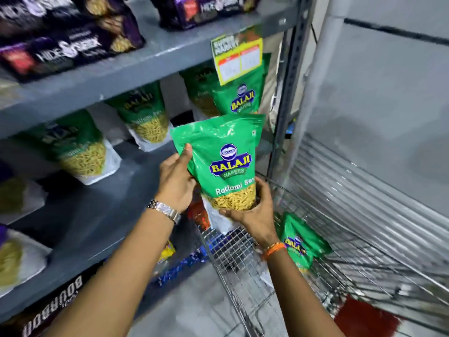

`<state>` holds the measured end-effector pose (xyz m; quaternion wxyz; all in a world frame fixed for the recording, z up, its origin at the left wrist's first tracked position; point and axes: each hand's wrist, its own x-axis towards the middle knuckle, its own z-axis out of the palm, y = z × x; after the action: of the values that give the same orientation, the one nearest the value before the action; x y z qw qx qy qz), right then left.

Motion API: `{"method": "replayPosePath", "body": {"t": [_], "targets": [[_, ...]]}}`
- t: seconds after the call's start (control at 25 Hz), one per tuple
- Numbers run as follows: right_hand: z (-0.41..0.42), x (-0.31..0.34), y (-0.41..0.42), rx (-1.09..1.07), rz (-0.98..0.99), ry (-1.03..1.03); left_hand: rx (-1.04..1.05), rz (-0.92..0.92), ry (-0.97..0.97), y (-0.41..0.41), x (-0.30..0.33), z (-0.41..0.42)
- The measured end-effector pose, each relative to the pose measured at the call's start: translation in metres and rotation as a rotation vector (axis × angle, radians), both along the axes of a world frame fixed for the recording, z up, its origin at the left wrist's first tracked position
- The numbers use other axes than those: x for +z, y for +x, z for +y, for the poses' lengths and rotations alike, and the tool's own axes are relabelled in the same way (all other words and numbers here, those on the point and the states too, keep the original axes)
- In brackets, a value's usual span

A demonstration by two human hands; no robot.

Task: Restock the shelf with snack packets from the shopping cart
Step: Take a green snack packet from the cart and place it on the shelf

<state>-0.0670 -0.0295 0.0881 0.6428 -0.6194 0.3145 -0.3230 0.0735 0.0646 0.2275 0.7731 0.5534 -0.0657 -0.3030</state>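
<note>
I hold a green Balaji Ratlami Sev packet [226, 161] upright in front of the grey shelf [102, 205]. My left hand [176, 183] grips its left edge, thumb on the front. My right hand [252, 210] cups its bottom right corner from below. The wire shopping cart [352, 251] stands at the lower right with one more green packet [301, 242] lying in it. Several matching green packets, such as one [80, 147] to the left and one [240, 98] behind the held packet, stand on the same shelf level.
Dark purple Hide & Seek biscuit packs [60, 47] fill the shelf above. A yellow price tag [237, 57] hangs from that shelf's edge. A grey upright post [286, 93] ends the shelf unit. Bourbon packs [56, 302] sit on the level below. A grey wall is at the right.
</note>
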Motion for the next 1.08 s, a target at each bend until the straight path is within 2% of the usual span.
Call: {"method": "replayPosePath", "body": {"t": [0.28,0.56,0.72,0.92,1.0,1.08], "targets": [[-0.021,0.038,0.114,0.193,0.030,-0.150,0.120,-0.114,-0.036,0.069,0.041,0.022],[-0.024,0.029,0.174,0.265,0.035,-0.190,0.142,-0.169,0.024,0.103,0.035,0.027],[-0.023,0.021,0.185,0.251,0.034,-0.223,0.142,-0.173,0.030,0.117,0.029,0.032],[-0.022,0.022,0.179,0.288,0.032,-0.220,0.236,-0.207,0.023,0.116,0.021,0.032],[-0.033,0.023,0.159,0.259,0.043,-0.137,0.251,-0.262,0.060,0.101,0.020,0.020],[-0.045,0.023,0.127,0.231,0.064,-0.094,0.401,-0.241,0.110,0.081,0.008,0.016]]}}
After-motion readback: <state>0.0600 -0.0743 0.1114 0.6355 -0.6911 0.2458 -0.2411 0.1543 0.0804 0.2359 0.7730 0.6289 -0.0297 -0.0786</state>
